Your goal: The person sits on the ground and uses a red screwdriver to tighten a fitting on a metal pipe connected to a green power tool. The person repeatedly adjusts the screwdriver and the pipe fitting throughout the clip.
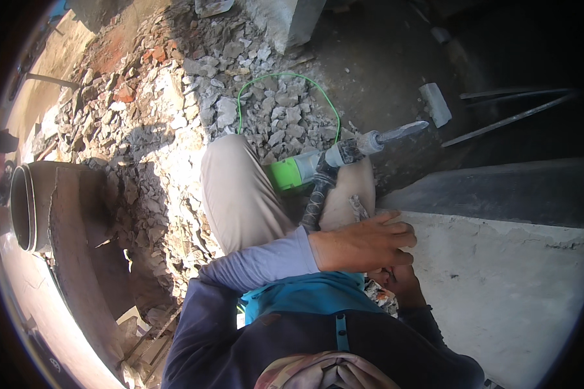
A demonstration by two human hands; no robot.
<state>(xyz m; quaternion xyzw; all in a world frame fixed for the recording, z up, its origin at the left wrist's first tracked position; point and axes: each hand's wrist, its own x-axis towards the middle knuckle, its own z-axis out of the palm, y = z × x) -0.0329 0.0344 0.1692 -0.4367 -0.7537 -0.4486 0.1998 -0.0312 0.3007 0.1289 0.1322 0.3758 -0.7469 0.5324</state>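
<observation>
- crossing in front of the body, the left hand [363,246] has its fingers [401,228] loosely bent; i cannot tell whether they grip anything.
- just under it sits the right hand [401,280], partly covered; its grasp is hidden too.
- both hands are apart from the green-and-grey power hammer [311,166], which lies slantwise between the knees, its front end over the right one.
- its black side handle [315,200] points back toward the body; its chisel [402,132] points up and right.
- a green cable [285,74] loops over broken rubble [156,217] ahead.
- right of the hands is a pale concrete slab [499,285].
- farther off, beyond the chisel tip, lies a grey block [435,105], near thin bars [512,119].
</observation>
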